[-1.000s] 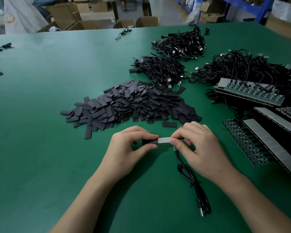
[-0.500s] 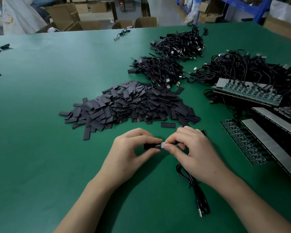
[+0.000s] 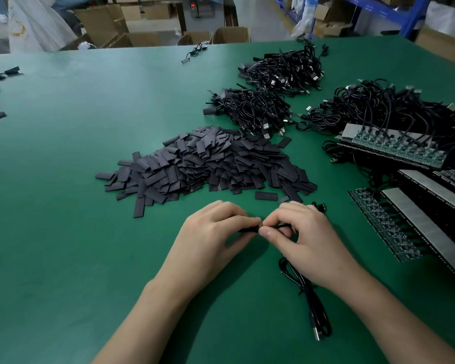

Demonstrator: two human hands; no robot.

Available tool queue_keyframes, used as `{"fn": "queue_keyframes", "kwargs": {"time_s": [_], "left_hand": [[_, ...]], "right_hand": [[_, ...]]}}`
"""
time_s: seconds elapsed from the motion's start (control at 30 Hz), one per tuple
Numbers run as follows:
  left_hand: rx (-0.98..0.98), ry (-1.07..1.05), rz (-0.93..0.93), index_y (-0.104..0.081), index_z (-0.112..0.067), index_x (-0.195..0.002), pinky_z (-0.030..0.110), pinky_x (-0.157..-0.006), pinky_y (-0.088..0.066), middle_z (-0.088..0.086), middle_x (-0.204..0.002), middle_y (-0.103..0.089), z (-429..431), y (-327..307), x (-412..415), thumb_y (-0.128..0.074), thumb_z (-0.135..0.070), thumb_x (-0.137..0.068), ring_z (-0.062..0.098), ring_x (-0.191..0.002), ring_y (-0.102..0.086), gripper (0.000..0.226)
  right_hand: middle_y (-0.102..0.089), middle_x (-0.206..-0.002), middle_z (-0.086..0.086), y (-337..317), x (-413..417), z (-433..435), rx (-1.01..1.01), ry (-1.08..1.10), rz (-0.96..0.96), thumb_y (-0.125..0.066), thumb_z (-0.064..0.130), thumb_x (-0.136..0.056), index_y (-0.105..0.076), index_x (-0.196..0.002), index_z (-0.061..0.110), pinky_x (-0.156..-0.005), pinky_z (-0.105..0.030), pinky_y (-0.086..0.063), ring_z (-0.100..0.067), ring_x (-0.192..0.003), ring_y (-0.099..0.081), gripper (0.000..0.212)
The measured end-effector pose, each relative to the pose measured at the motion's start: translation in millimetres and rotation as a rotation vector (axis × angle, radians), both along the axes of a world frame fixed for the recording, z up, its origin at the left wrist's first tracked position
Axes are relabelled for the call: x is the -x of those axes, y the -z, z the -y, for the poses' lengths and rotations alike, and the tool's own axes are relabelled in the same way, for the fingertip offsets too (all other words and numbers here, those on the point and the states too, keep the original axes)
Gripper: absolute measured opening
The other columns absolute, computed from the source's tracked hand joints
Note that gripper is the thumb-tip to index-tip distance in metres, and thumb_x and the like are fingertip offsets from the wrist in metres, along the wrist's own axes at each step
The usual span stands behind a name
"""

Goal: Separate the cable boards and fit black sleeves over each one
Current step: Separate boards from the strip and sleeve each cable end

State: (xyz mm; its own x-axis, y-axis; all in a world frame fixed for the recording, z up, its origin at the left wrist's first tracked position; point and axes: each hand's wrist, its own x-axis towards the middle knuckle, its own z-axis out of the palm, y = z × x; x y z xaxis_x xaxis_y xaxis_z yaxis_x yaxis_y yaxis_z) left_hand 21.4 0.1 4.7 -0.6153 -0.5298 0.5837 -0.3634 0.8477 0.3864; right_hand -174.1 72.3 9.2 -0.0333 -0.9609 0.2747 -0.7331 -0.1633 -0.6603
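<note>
The black sleeve [image 3: 247,229] was pinched flat between the thumb and curled fingers of the left hand [image 3: 216,232], held low over the green table [image 3: 63,179] right in front of the person. The right hand [image 3: 307,243] met it thumb to thumb, its fingers curled round the thin cable [image 3: 306,300] where the lead entered the sleeve's mouth. The cable board was hidden by sleeve and fingertips. It was probably most of the way in, but that could not be told.

The main risk lay in that grip. Pushing on the lead instead of the board could kink the wire at its joint. The left pinch, squeezing the sleeve closed, could jam a board corner against the inner wall. The sleeve might also stop short and leave a board end bare.

The cable ran back under the right wrist in a loose loop to a USB plug [image 3: 316,334] lying on the table. A forearm shift could snag it and tug the board back out.

Just beyond the knuckles lay a loose sleeve [image 3: 266,196] and the pile of sleeves [image 3: 208,161], easily scattered by a sweep. The board panels [image 3: 386,224] sat near the right hand.
</note>
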Motion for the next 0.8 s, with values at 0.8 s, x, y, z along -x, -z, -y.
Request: {"fn": "queue_keyframes", "kwargs": {"time_s": [0.8], "left_hand": [[-0.675,-0.316,-0.503,-0.08,-0.031,-0.098,0.012,-0.079,-0.054,-0.019,-0.089,-0.078,-8.6,-2.9,6.9,-0.085,-0.034,-0.074,0.001,-0.084,-0.075,0.025]], "right_hand": [[-0.069,-0.084,0.016,-4.6,-6.2,-0.5,0.05,0.051,0.219,-0.065,0.028,-0.093,-0.078,-0.09,0.02,-0.078,-0.025,-0.047,-0.01,-0.09,-0.064,0.016]]}}
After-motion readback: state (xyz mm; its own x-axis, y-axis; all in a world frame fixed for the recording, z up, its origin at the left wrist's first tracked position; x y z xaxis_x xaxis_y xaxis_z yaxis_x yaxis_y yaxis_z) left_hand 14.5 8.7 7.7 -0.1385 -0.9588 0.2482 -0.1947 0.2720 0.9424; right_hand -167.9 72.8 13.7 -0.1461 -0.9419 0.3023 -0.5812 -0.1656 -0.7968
